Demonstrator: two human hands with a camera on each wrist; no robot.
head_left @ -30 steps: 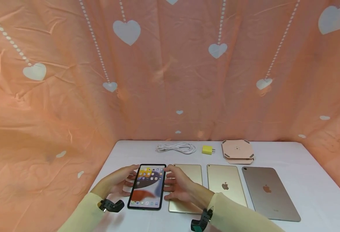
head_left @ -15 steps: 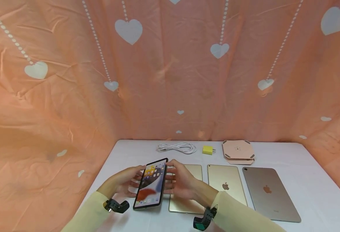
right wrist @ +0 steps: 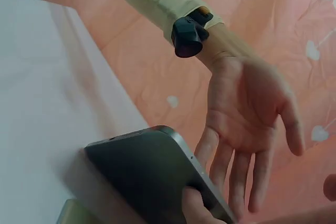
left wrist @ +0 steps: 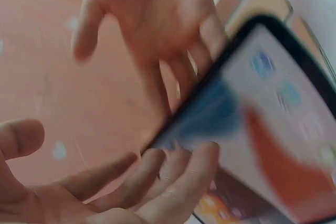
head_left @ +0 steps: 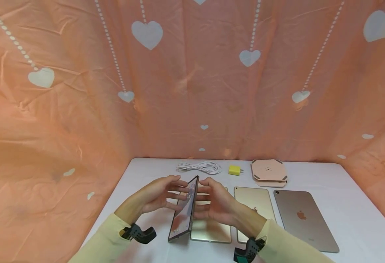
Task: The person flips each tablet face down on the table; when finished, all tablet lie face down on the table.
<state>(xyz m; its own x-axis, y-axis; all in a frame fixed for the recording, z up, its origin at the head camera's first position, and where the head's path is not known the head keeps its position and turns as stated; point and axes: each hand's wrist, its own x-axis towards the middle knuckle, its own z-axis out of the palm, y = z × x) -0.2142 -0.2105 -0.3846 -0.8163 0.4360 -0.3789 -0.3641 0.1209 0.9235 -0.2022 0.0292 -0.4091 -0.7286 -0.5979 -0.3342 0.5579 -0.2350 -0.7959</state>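
Note:
A black-rimmed tablet (head_left: 183, 217) with a lit screen stands steeply tilted, its lower edge close over the white table. My left hand (head_left: 156, 195) is spread on the screen side, fingers nearly straight against the glass and thumb apart from it. Behind the tablet, the straight fingers of my right hand (head_left: 217, 204) touch its back. Coloured icons show on the tilted screen (left wrist: 283, 103) in the left wrist view. The right wrist view shows the dark tablet back (right wrist: 142, 166), with a fingertip (right wrist: 192, 203) of my right hand on it and my left palm (right wrist: 244, 103) beyond.
A gold tablet (head_left: 210, 232) lies face down partly behind my right hand. To its right are another gold tablet (head_left: 255, 199) and a grey one (head_left: 305, 219). A coiled white cable (head_left: 200, 167), a yellow charger plug (head_left: 234, 170) and a pink tablet stand (head_left: 269, 171) lie at the back.
The tablet has turned from facing me to nearly on edge, its screen swinging toward my left hand. It moved right; my left hand's fingers came round from its side edge onto the screen side.

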